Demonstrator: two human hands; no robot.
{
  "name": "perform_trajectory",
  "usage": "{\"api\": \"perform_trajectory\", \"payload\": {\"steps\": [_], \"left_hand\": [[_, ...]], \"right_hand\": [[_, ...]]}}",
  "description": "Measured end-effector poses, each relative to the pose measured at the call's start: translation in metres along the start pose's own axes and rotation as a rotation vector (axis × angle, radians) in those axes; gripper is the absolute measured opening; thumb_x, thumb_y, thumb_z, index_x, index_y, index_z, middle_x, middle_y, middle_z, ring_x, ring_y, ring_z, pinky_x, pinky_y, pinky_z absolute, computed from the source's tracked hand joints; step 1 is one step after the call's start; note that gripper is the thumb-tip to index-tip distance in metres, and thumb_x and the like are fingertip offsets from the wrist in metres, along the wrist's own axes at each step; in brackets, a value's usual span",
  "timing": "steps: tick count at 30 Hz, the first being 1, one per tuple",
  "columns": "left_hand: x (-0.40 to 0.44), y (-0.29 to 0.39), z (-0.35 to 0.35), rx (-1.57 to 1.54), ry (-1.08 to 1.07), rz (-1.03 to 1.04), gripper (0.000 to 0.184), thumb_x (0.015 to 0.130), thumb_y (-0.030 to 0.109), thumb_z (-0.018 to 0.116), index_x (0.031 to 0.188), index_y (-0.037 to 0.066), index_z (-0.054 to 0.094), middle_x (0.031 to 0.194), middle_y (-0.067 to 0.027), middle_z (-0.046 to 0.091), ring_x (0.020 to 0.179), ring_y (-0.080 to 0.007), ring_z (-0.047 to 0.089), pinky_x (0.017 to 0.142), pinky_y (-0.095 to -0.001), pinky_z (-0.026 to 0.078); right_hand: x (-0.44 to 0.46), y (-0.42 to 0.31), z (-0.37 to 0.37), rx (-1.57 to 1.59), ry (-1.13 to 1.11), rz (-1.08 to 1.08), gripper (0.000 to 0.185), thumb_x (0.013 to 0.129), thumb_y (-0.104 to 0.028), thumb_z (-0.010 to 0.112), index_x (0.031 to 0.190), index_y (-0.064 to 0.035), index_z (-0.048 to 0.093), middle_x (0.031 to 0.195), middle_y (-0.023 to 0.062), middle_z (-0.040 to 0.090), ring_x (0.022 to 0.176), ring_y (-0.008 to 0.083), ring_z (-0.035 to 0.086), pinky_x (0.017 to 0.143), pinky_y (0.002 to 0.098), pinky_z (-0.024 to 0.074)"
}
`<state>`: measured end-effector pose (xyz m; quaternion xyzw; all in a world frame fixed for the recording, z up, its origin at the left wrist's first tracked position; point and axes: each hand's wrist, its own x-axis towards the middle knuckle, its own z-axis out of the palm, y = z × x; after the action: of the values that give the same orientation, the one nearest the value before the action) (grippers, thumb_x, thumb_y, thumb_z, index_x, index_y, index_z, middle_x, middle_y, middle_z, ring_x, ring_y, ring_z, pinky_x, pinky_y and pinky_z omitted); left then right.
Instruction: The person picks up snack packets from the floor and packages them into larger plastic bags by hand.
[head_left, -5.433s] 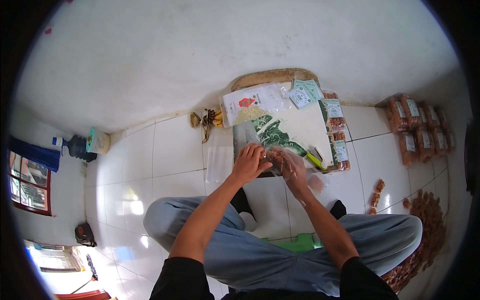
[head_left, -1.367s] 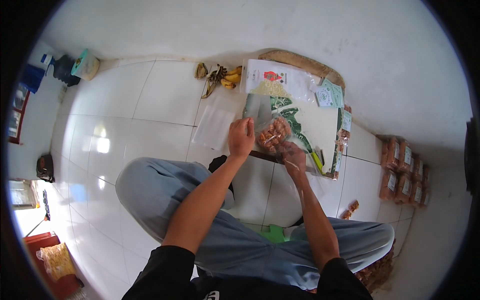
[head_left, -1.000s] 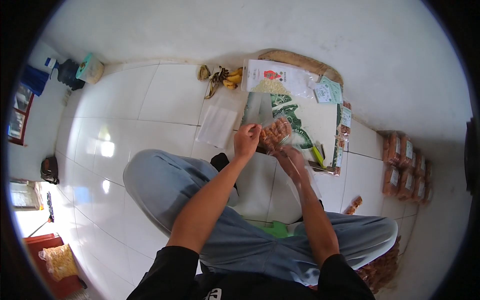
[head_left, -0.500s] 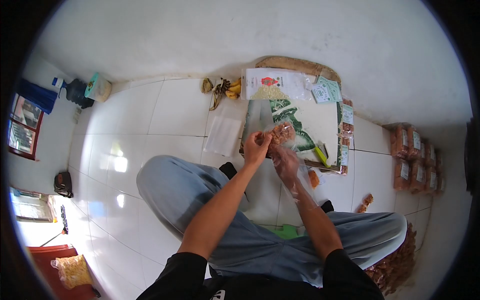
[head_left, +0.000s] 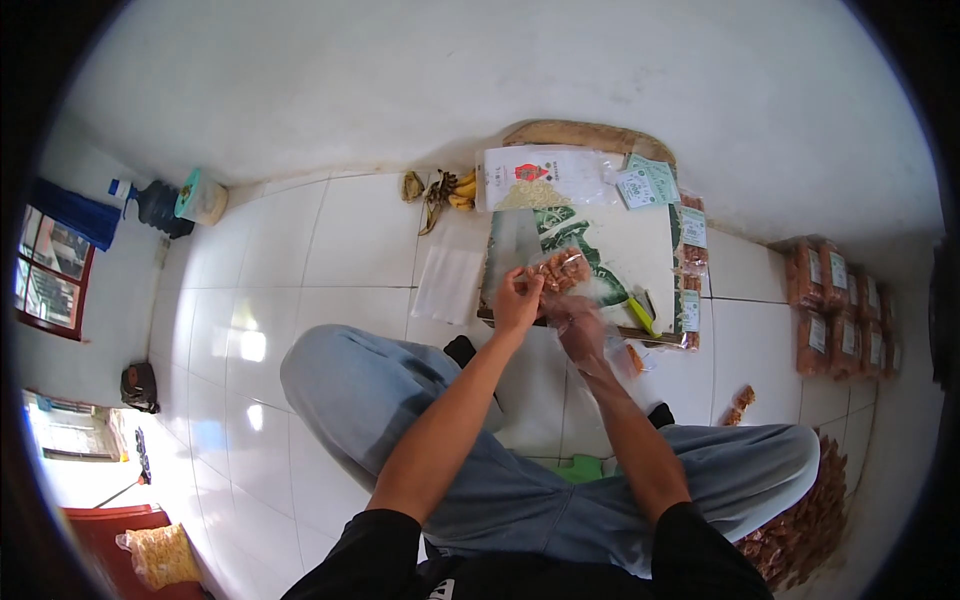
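Clear bag: brown pieces inside the clear bag (head_left: pixel 562 270); held at the table's (head_left: pixel 645 245) near edge, left of its near right corner. Resting or lifted, cannot tell.
Left hand: left hand (head_left: pixel 518 300), grip pinched narrow on the bag's left side, presumably to steady the plastic.
Right hand: right hand (head_left: pixel 577 325) just below the bag, under clear film (head_left: pixel 590 372); grip hidden, cannot tell. Lower position probably gives support.
Green tool: green tool (head_left: pixel 641 316) at the near right corner, likely for easy right-hand reach.
Cards: printed cards (head_left: pixel 655 178) at the far right corner, perhaps to leave the middle free.
Packets: labelled packets (head_left: pixel 692 250) in line along the right edge, seemingly for tidiness.
Flat plastic: clear sheets (head_left: pixel 448 285) on the floor off the left edge, apparently laid flat for picking up.
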<state>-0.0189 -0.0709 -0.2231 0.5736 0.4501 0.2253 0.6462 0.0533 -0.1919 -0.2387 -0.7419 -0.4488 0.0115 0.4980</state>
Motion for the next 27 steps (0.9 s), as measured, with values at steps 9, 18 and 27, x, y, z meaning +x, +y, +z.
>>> {"api": "perform_trajectory", "payload": {"steps": [9, 18, 27], "left_hand": [[0.002, 0.005, 0.0, 0.082, -0.048, -0.046, 0.048, 0.09, 0.025, 0.071, 0.126, 0.001, 0.05, 0.102, -0.0098, 0.064, 0.084, -0.017, 0.066, 0.065, -0.0343, 0.06], [0.006, 0.013, -0.001, -0.052, -0.044, -0.143, 0.049, 0.09, 0.036, 0.068, 0.12, -0.001, 0.055, 0.103, -0.0105, 0.064, 0.089, -0.0201, 0.065, 0.065, -0.0389, 0.062], [0.012, 0.022, 0.002, 0.127, 0.004, -0.133, 0.052, 0.085, 0.039, 0.073, 0.112, -0.001, 0.058, 0.103, -0.014, 0.065, 0.083, -0.0204, 0.067, 0.059, -0.0354, 0.061]], "right_hand": [[-0.004, 0.007, 0.012, -0.25, 0.141, 0.005, 0.019, 0.084, -0.008, 0.069, 0.103, -0.0093, 0.065, 0.095, 0.0114, 0.069, 0.081, 0.0324, 0.066, 0.067, 0.0396, 0.0524], [0.004, 0.004, 0.005, -0.186, 0.078, -0.017, 0.035, 0.079, -0.005, 0.069, 0.113, -0.0117, 0.065, 0.1, 0.0096, 0.067, 0.082, 0.0314, 0.067, 0.065, 0.0394, 0.0529], [0.003, 0.018, 0.002, -0.191, 0.113, 0.007, 0.022, 0.082, -0.008, 0.068, 0.104, -0.0099, 0.066, 0.092, 0.0102, 0.067, 0.077, 0.0325, 0.066, 0.063, 0.0403, 0.0523]]}}
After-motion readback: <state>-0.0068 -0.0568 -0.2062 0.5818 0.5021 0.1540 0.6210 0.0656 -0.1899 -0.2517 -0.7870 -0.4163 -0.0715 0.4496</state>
